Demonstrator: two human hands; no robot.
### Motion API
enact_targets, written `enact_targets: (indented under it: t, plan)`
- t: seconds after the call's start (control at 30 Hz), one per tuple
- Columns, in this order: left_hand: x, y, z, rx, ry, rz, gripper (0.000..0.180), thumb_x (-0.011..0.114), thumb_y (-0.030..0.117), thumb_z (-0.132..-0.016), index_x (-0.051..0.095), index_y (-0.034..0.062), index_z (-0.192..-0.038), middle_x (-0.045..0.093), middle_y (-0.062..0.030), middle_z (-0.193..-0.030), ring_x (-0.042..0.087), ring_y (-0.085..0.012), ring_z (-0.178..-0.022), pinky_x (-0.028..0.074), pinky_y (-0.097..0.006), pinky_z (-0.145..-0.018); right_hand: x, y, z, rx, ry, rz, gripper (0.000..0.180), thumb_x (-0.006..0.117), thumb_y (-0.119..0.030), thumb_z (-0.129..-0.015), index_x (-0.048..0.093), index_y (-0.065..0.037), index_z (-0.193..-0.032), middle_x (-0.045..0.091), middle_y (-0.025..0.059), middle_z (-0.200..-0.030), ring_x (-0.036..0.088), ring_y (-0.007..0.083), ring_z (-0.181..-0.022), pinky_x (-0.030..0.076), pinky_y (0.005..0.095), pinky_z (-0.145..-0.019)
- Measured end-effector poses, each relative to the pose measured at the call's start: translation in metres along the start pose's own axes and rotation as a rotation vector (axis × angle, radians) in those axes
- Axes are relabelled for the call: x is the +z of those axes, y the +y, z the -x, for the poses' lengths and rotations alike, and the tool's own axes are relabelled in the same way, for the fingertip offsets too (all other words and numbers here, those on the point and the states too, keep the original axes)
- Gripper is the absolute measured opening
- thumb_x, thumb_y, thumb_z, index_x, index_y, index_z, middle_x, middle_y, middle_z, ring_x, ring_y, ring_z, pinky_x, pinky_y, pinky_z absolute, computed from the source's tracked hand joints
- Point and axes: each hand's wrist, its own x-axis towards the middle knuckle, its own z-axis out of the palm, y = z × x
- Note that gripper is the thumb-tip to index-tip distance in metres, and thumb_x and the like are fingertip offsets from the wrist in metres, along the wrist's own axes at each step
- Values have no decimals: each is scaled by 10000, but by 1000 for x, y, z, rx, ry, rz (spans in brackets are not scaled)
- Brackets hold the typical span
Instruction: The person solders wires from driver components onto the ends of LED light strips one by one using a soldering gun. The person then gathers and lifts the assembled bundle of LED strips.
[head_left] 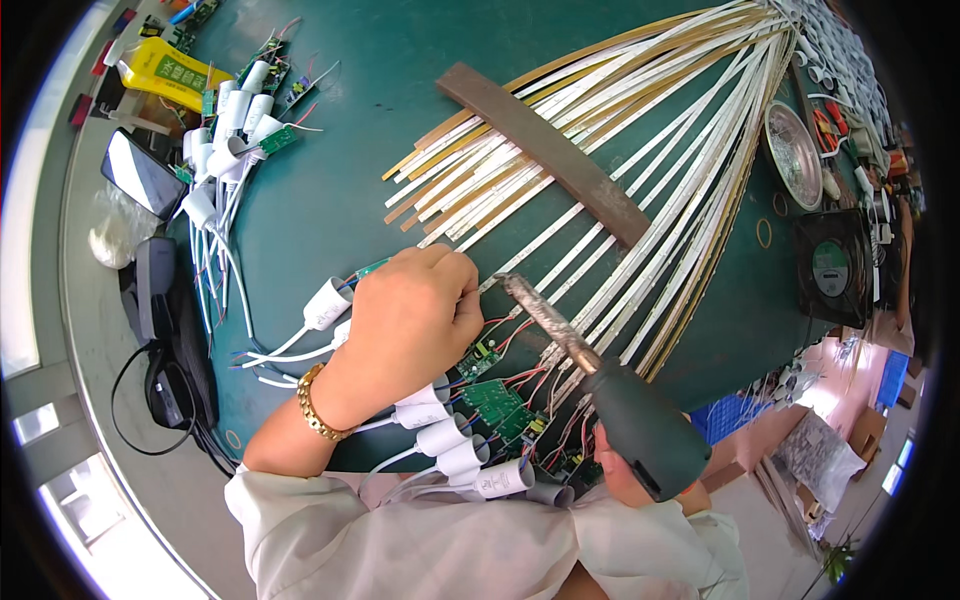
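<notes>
My right hand (617, 468) grips a soldering iron (648, 425) with a thick dark handle. Its blackened tip points left, at the near ends of the white LED strips (560, 262), close to my left fingertips. My left hand (412, 305) is closed, thumb and fingers pinched together. A small green circuit board (372, 267) sticks out from under it, wired to a white lamp cap (328, 303); the pinched part is hidden. Below my hands, several white lamp caps (460, 458) lie joined by wires to green circuit boards (492, 400) and strips.
A brown bar (545, 150) lies across the fanned strips. Left stand a heap of wired lamp caps (232, 125), a yellow bottle (172, 72), a phone (140, 173) and a black case with cable (155, 280). A metal dish (793, 155) and black fan (832, 268) are right.
</notes>
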Motion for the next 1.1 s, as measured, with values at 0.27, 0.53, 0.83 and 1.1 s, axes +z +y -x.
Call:
enact_targets:
  t: [0.27, 0.53, 0.83, 1.1]
  plan:
    - [0, -2, 1, 14, 7, -7, 91, 684, 9, -699, 616, 54, -740, 610, -77, -694, 609, -259, -649, 486, -367, -579, 0, -45, -20, -118, 60, -27, 416, 595, -120, -882, 438, 11, -1244, 554, 53, -760, 543, 126, -664, 470, 286, -586]
    - [2, -3, 2, 26, 32, -11, 88, 682, 14, -692, 618, 58, -735, 608, -74, -690, 612, -258, -652, 490, -367, -581, 2, -42, -25, -134, 45, 117, 419, 592, -165, -880, 445, 10, -1231, 569, 70, -772, 559, 140, -677, 492, 310, -625]
    - [2, -4, 2, 16, 14, -8, 61, 664, 37, -705, 623, 60, -743, 621, -70, -704, 622, -261, -682, 496, -373, -598, 10, -67, -26, 55, 211, -453, 362, 640, -61, -833, 517, -22, -1171, 600, 68, -829, 600, 171, -731, 494, 327, -647]
    - [4, -6, 3, 44, 10, -23, 43, 646, 35, -725, 611, 54, -742, 615, -80, -715, 616, -279, -698, 495, -384, -607, 16, -51, -23, -356, 654, -497, 618, 665, -329, -901, 362, -6, -1332, 542, 101, -779, 542, 189, -591, 500, 313, -542]
